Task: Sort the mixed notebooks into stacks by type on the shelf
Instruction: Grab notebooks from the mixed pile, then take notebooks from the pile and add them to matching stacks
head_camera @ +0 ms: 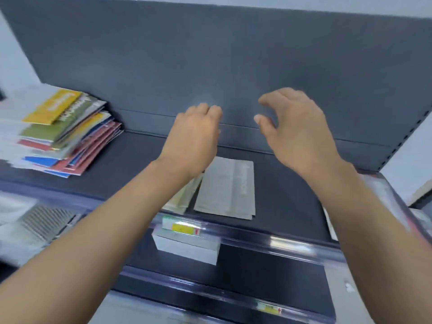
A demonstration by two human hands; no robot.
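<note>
Nearest to the person, on the lower shelf (268, 270), a white box (187, 247) stands just behind a yellow price label (184, 228) that is fixed on the front rail of the shelf above.

On that upper shelf (287, 195), close to its front edge, lies a flat stack of grey notebooks (226, 188). Its long axis runs from the front edge toward the back, with a short edge facing the person. Just beside it on the left lies a paler stack (182, 199) in almost the same direction, partly hidden under the left wrist.

Both hands hover above the shelf, behind these two stacks, and touch nothing. The left hand (194, 136) shows its back, and its fingers bend away from the camera, so I cannot tell whether its grip is closed. The grip of the right hand (297, 129) is open, with fingers loosely curved and the thumb spread apart.

Farther to the left, well apart from the grey stacks, sits the mixed pile of notebooks (67, 134). It is fanned and uneven, and the long axes point diagonally toward the back right. A yellow notebook (55, 106) lies on top. Behind everything stands the dark back panel (210, 54).
</note>
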